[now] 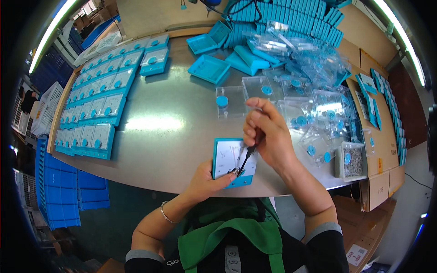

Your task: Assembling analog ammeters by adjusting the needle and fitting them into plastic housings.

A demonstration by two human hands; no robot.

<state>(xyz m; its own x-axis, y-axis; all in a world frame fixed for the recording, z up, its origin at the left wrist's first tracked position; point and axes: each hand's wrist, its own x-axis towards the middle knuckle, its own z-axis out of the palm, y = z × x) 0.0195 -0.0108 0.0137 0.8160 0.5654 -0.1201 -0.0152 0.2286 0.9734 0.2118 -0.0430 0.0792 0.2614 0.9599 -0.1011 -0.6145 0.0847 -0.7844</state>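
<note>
At the table's near edge lies a teal panel meter (226, 157) with a white dial face, its clear cover off. My left hand (205, 180) grips its left side, the thumb resting across the lower part of the dial. In my right hand (269, 129), fingers curled in a fist, is a dark screwdriver (248, 157). It slants down to the left, its tip at the small metal parts beside my left thumb. The tip's exact contact is too small to make out, and most of the handle is hidden in my fingers.
Rows of covered meters (98, 107) stand at the left. Empty teal housings (209, 68) lie at the back, near stacked teal parts (291, 18). Clear covers with blue knobs (330, 104) are heaped at the right, beside a box of small screws (353, 164) and cardboard (382, 150).
</note>
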